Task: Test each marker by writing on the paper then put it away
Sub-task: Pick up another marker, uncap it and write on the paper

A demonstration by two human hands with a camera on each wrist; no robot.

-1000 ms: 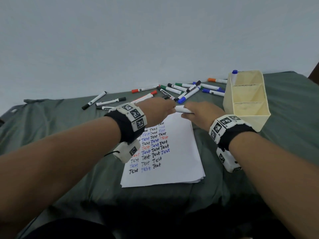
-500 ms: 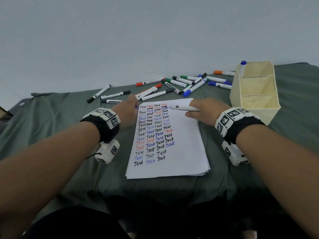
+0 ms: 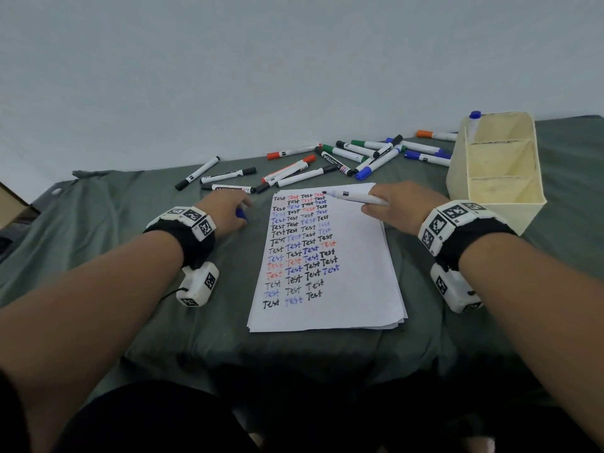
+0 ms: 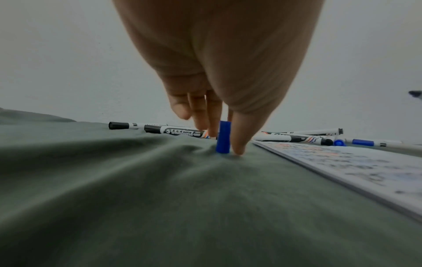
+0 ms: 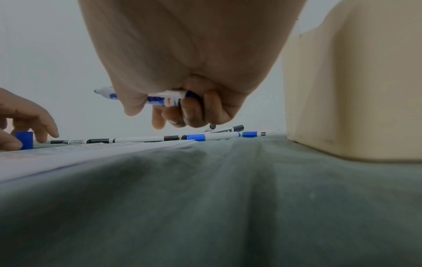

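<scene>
So the right hand has its fingers curled round an uncapped blue marker, barrel pointing left, tip hanging just over the top edge of the paper near the last column of "Test" scribbles. From the right wrist view the marker sits clamped between thumb and fingers, tip clear of the sheet as far as I can tell.

The left hand is parked on the green cloth just off the paper's left edge, pinching the blue cap between thumb and fingers. The cap stands upright with its bottom end touching the cloth.

The paper is a small stack lying mid-table, covered in rows of "Test" in black, blue and red, with the right side bare.

Along the far edge of the table there's a loose scatter of capped markers: black, red, green, blue ones, plus an orange one off to the right. A few black ones lie just beyond the left hand.

The cream organizer sits at the far right side of the table, just beside the right hand, three compartments in a row. One blue-capped marker stands in the far compartment, at its left corner.
</scene>
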